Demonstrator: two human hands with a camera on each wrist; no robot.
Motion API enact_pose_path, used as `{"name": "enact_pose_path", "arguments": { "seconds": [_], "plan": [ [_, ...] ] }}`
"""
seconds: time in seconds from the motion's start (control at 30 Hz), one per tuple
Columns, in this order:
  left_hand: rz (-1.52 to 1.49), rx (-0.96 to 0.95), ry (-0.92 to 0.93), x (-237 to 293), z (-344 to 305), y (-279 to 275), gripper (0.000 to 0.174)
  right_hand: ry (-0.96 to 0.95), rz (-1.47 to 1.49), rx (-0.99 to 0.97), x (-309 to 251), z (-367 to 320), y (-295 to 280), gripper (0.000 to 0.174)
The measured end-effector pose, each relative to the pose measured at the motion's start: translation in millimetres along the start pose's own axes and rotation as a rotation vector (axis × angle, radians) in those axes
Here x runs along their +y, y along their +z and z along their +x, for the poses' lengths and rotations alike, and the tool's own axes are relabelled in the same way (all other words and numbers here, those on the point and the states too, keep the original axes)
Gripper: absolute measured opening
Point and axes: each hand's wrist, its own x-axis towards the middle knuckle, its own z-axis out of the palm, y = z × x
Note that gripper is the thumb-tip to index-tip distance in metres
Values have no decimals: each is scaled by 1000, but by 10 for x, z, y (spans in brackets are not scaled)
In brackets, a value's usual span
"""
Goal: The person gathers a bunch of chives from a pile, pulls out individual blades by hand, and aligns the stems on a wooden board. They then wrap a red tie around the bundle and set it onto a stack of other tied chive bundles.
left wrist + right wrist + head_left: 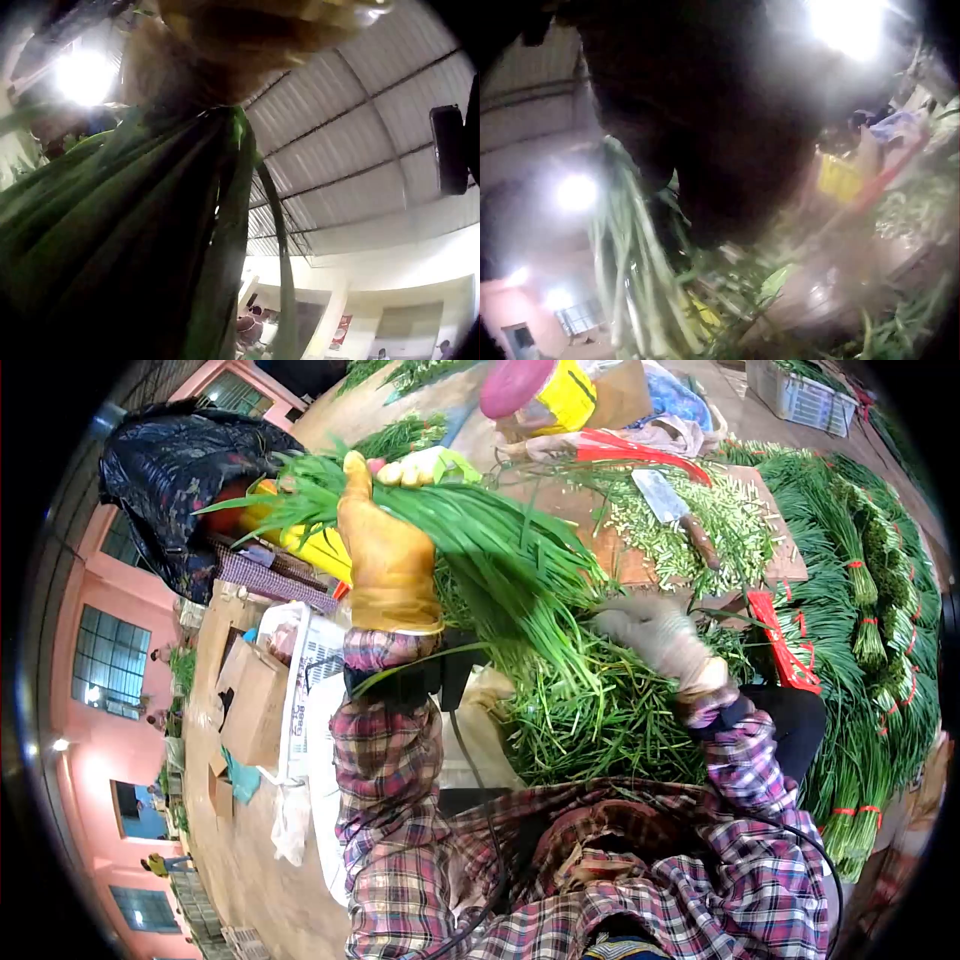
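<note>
In the head view, my left hand (pixel 390 555), in a yellow-orange rubber glove, grips a thick bunch of garlic chives (pixel 490 545) raised at the left. Its leaves fan out past the thumb, and the rest droops down to the right. My right hand (pixel 655 640), in a greyish glove, is motion-blurred close to the hanging part of the bunch, above a heap of loose green leaves (pixel 610 725). Dark leaves (pixel 150 225) fill much of the left wrist view. Pale stalks (pixel 637 262) hang beside the dark right hand (pixel 705 127) in the right wrist view; its fingers are hidden in shadow.
Beyond my right hand, a cleaver (pixel 660 500) lies on a wooden board (pixel 780 520) strewn with cut stalk ends (pixel 735 540). Red ties (pixel 785 645) lie nearby. Tied chive bundles (pixel 865 600) are stacked at the right. A white crate (pixel 300 700) and cardboard box (pixel 255 700) stand at the left.
</note>
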Motion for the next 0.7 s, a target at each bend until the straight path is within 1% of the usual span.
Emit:
{"name": "enact_pose_path", "arguments": {
  "seconds": [0.07,0.13,0.17,0.2,0.27,0.3,0.33,0.4,0.43,0.47,0.53,0.57,0.6,0.63,0.67,0.7],
  "plan": [
    [-45,-14,-35,8,29,-61,23,8,-313,27,-83,188,258,42],
    [-108,-101,-142,29,-8,-97,24,18,-163,238,139,458,512,48],
    [-5,10,-45,-17,-102,11,23,46,171,232,72,512,562,43],
    [-2,11,-45,-10,-119,36,23,46,174,231,23,519,577,43],
    [-10,-19,-50,-6,-135,42,23,61,449,239,-60,485,572,35],
    [-91,-59,-90,28,-86,5,23,34,654,345,-70,453,595,27],
    [-95,-57,-87,66,-62,-18,23,88,764,308,-65,382,512,19],
    [-57,11,-37,188,-43,-26,25,66,1399,107,228,251,413,11],
    [-119,-82,-117,275,39,-127,27,130,1485,181,344,114,346,9],
    [-123,-70,-97,275,25,-106,27,200,1566,254,484,-1,235,8],
    [46,11,71,200,-54,-22,29,323,1515,85,1075,-47,-19,9],
    [-47,-32,-62,207,35,-107,28,371,1134,122,1286,-82,-120,10],
    [-49,68,-33,120,-21,-17,27,397,748,156,1319,-81,-192,12],
    [-38,38,-36,62,-49,14,26,371,392,145,1357,-79,-232,19],
    [-24,10,-46,3,-78,30,26,158,-493,136,877,-161,-318,33],
    [-26,13,-52,-62,-96,53,26,123,-273,180,533,-141,-332,41]
  ]
}}
